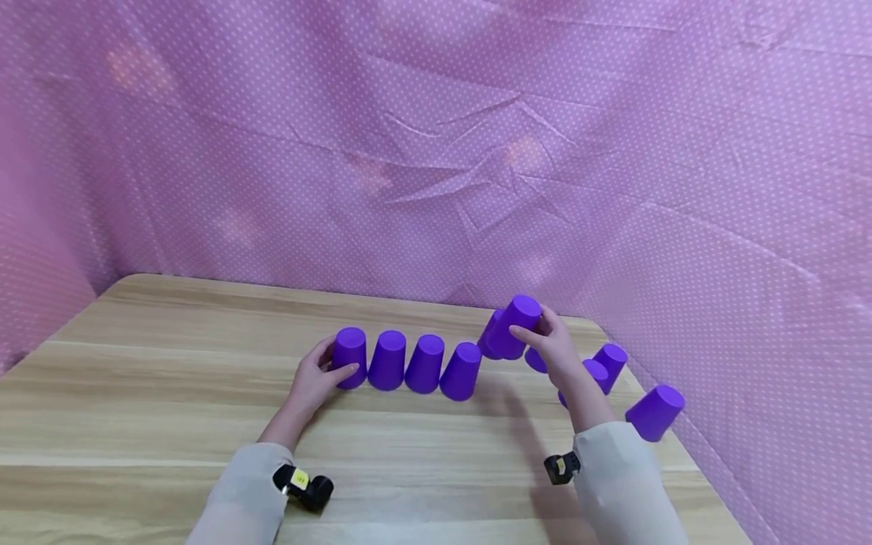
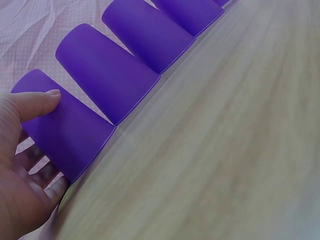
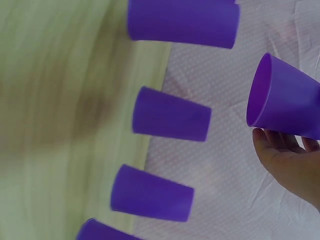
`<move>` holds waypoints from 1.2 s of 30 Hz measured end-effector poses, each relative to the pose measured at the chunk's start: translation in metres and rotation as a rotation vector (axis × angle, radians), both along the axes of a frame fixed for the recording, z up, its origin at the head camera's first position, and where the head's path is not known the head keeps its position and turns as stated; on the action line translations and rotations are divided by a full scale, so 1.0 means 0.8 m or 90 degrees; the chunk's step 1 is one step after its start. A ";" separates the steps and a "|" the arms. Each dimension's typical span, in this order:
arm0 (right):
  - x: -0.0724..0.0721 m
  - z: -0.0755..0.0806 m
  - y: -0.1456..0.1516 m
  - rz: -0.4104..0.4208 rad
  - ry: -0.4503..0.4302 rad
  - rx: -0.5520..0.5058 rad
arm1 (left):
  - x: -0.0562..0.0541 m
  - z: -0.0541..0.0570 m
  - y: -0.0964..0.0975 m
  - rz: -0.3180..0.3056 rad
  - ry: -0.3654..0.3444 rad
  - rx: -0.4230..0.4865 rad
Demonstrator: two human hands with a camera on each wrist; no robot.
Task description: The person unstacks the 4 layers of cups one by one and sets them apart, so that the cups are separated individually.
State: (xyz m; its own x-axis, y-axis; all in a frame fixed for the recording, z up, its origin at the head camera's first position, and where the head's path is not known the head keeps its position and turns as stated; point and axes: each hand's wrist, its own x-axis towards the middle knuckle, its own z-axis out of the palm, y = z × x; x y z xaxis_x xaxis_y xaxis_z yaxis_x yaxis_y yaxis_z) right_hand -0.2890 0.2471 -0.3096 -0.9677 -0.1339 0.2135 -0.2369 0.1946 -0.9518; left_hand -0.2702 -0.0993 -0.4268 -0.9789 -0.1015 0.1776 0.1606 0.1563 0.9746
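Observation:
Four-sided rows aside, purple cups stand upside down on the wooden table. My left hand (image 1: 315, 382) grips the leftmost cup (image 1: 350, 356) of a row, thumb on its near side and fingers behind, as the left wrist view also shows. Beside it in that row stand a second cup (image 1: 387, 362), a third cup (image 1: 424, 365) and one more cup (image 1: 460, 372). My right hand (image 1: 555, 348) holds another cup (image 1: 515, 327) upside down above the table, its open rim (image 3: 260, 90) clear of the surface in the right wrist view.
Behind the lifted cup stands a cup (image 1: 492, 333), partly hidden. Several more cups, among them one at the right (image 1: 609, 367) and one near the right edge (image 1: 655, 412), stand past my right arm. Pink dotted cloth (image 1: 436, 151) hangs behind the table (image 1: 204, 424).

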 end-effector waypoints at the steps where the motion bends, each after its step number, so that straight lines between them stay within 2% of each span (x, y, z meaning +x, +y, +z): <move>1: 0.000 -0.003 0.002 -0.003 -0.002 0.001 | 0.000 0.000 -0.001 0.001 0.001 -0.003; 9: -0.006 -0.029 0.020 -0.025 -0.052 -0.014 | 0.002 0.000 0.001 0.000 0.007 -0.001; 21: -0.016 -0.066 0.034 -0.041 -0.083 -0.082 | 0.005 0.003 0.005 0.008 -0.008 -0.013; 36: -0.018 -0.086 0.048 -0.060 -0.128 -0.052 | 0.008 0.003 0.010 0.015 -0.012 -0.010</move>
State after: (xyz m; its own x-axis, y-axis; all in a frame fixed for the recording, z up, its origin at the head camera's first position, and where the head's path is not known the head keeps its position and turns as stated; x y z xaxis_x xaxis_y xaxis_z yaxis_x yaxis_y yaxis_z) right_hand -0.3036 0.2858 -0.3785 -0.9993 -0.0313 0.0221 -0.0259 0.1267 -0.9916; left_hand -0.2639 -0.0916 -0.4247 -0.9794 -0.1219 0.1613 0.1387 0.1749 0.9748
